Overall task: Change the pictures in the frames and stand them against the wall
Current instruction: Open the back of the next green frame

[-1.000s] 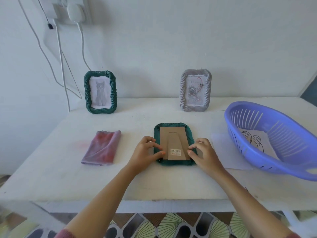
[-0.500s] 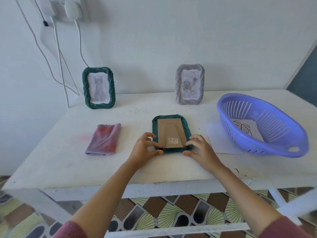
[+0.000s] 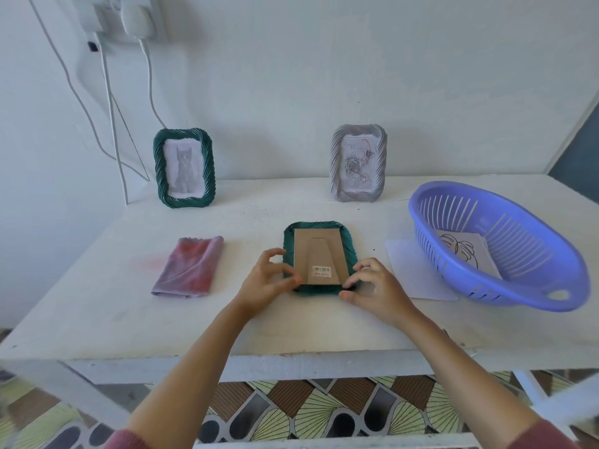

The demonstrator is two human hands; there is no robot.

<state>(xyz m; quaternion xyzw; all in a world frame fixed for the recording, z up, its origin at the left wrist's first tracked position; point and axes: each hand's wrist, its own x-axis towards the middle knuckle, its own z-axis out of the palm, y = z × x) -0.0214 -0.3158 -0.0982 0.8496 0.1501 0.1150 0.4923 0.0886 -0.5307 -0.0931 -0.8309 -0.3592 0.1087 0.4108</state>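
I count two hands, three frames, one cloth, one loose sheet and one basket. Patterned floor tiles point(image 3: 291, 413) show under the white counter point(image 3: 113, 319), which meets a white wall point(image 3: 324, 76). Near me, the left hand point(image 3: 265, 281) and right hand point(image 3: 377, 288) curl their fingertips onto the lower corners of the face-down frame point(image 3: 319, 254), which lies flat between them, cardboard back up. The cloth point(image 3: 189, 267) lies left of it, the sheet point(image 3: 408, 273) and purple basket point(image 3: 518, 298) right. Farthest, the cat frame point(image 3: 184, 168) and grey frame point(image 3: 358, 163) stand upright at the wall.
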